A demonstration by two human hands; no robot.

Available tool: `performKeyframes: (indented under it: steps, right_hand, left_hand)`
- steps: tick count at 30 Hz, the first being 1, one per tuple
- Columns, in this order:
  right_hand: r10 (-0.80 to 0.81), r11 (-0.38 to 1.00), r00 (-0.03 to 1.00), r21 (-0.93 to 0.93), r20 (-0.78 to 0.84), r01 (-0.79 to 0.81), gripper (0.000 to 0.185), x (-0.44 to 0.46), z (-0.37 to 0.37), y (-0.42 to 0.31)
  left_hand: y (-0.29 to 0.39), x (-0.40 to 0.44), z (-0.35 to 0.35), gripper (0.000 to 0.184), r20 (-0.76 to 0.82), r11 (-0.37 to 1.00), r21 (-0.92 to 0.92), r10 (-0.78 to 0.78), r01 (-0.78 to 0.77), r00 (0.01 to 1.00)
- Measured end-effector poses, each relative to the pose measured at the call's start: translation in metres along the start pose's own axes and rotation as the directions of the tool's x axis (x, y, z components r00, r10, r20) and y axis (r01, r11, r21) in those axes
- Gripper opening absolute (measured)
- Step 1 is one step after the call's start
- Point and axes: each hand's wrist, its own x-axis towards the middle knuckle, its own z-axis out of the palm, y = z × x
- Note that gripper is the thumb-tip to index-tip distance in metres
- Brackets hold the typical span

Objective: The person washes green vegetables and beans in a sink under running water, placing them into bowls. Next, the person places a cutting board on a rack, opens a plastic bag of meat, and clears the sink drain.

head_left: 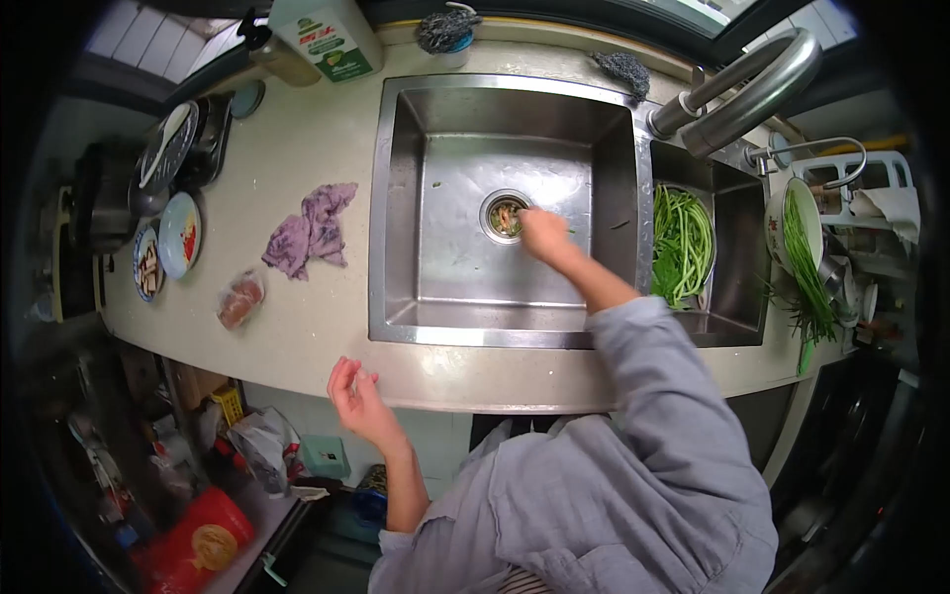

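My right hand [546, 236] reaches into the large steel sink basin [455, 267], its fingers closed at the right edge of the drain. In the drain sits a strainer [505, 217] with orange and green food scraps in it. Whether the fingers grip the strainer or scraps is hidden by the hand. My left hand [358, 398] hovers by the counter's front edge, palm up, fingers loosely bent and apart, holding nothing. Nearest to it on the counter lie a plastic-wrapped piece of meat [240, 300] and a crumpled purple cloth [312, 230].
The smaller basin on the right holds green beans and leaves [681, 243]. A faucet [752, 94] arches above it. Farther right, a pot [792, 233] has long green stalks across it. Plates [180, 236] stand at left; a white jug [327, 40] stands behind.
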Motion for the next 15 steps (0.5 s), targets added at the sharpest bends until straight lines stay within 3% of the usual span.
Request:
performKeyframes:
  steps: [1,2,4,6,8,11,14,15]
  right_hand:
    - [-0.095,0.956,0.993,-0.271,0.063,0.109,0.016,-0.012,-0.017,0.016]
    - [-0.174,0.827,0.973,-0.514,0.149,0.226,0.014,-0.022,-0.033,0.032]
    - [-0.112,0.485,0.932,-0.8,0.345,0.354,0.014,-0.04,-0.068,0.048]
    - [-0.163,0.401,0.95,-0.862,0.265,0.309,0.015,-0.042,-0.065,0.071]
    - [-0.085,0.366,0.941,-0.868,0.328,0.336,0.016,-0.035,-0.057,0.074]
    - [-0.06,0.388,0.934,-0.854,0.353,0.347,0.015,-0.025,-0.036,0.083]
    - [-0.227,0.743,0.95,-0.593,0.215,0.312,0.014,-0.015,-0.028,0.091]
    - [-0.18,0.894,0.981,-0.405,0.07,0.192,0.013,-0.006,-0.012,0.088]
  left_hand:
    - [0.001,-0.002,0.002,0.021,0.003,1.0,-0.008,-0.012,0.012,1.0]
    - [0.001,-0.004,0.006,0.02,0.003,1.0,-0.017,-0.024,0.024,1.0]
    - [0.002,-0.008,0.01,0.018,0.01,0.998,-0.03,-0.055,0.056,0.998]
    - [0.004,-0.012,0.014,0.016,0.028,0.996,-0.042,-0.083,0.084,0.996]
    - [0.004,-0.017,0.016,0.016,0.026,0.995,-0.06,-0.072,0.074,0.997]
    - [0.008,-0.021,0.01,0.015,0.022,0.996,-0.063,-0.064,0.065,0.998]
    - [0.005,-0.027,0.001,0.014,-0.01,0.994,-0.054,-0.091,0.09,0.996]
    - [0.003,-0.029,-0.001,0.014,-0.022,0.993,-0.051,-0.105,0.103,0.994]
